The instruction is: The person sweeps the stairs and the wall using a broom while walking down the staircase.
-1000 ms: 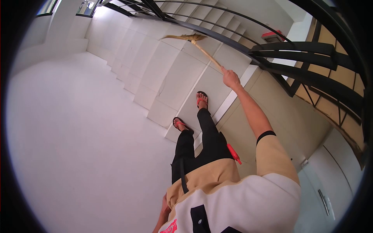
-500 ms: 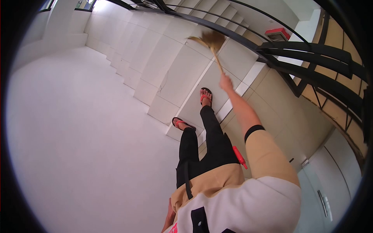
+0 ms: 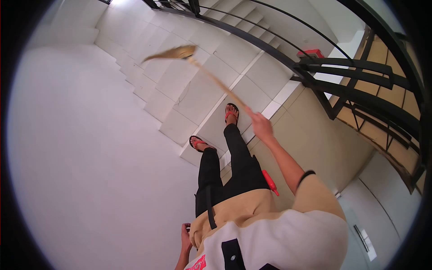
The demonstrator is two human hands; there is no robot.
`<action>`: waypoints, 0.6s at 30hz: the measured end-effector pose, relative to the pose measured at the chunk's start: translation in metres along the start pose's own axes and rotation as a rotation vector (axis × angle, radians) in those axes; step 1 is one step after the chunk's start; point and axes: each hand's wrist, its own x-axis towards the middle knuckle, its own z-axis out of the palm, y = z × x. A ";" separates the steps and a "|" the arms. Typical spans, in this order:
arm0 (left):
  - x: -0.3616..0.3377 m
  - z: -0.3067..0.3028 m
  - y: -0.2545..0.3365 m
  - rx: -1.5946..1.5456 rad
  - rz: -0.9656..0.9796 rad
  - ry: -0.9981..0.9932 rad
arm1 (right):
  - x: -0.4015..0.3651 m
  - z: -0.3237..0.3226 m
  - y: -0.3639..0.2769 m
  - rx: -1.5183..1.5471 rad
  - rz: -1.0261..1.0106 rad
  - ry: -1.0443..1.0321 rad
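A long-handled broom [image 3: 216, 81] slants up and to the left from my right hand [image 3: 262, 126], which is closed round the end of its handle. The brown bristles spread out over the white tiled steps at the upper left. My left hand [image 3: 186, 234] hangs low beside my waist, next to the tan shirt; its fingers look curled, with a small dark thing at them that I cannot make out. Both my feet, in red-strapped sandals, stand on a white step [image 3: 211, 128].
Black metal railing [image 3: 279, 54] curves along the steps' upper right side. Behind it are more stairs [image 3: 240, 13] and a red box [image 3: 310, 53]. A white wall [image 3: 99, 157] fills the left. Beige floor tiles [image 3: 315, 135] lie at the right.
The broom head has swung left, away from the railing. My right hand has come lower and nearer my body. More of my left hand shows beside my waist.
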 end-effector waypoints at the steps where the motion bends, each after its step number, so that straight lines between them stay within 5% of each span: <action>1: 0.005 0.000 -0.012 -0.031 -0.013 -0.004 | -0.024 -0.013 0.009 -0.066 0.042 0.053; 4: 0.026 0.005 -0.067 0.027 0.052 0.042 | -0.083 -0.027 0.031 -0.067 0.149 0.195; 8: 0.032 -0.003 -0.077 -0.142 -0.061 -0.066 | -0.075 0.046 0.096 0.142 0.275 0.261; 11: 0.047 -0.018 -0.122 -0.338 -0.087 -0.041 | -0.047 0.021 0.043 0.849 0.771 -0.260; 13: 0.041 -0.019 -0.123 -0.416 -0.116 0.032 | -0.060 -0.007 0.024 0.766 0.705 -0.296; 15: 0.047 -0.020 -0.136 -0.426 -0.142 0.049 | -0.073 -0.013 0.030 0.516 0.366 -0.147; 17: 0.053 -0.013 -0.141 -0.426 -0.134 0.029 | -0.101 -0.009 0.065 0.098 -0.240 0.154; 18: 0.059 -0.009 -0.148 -0.431 -0.131 0.025 | -0.114 -0.021 0.061 0.059 -0.153 0.150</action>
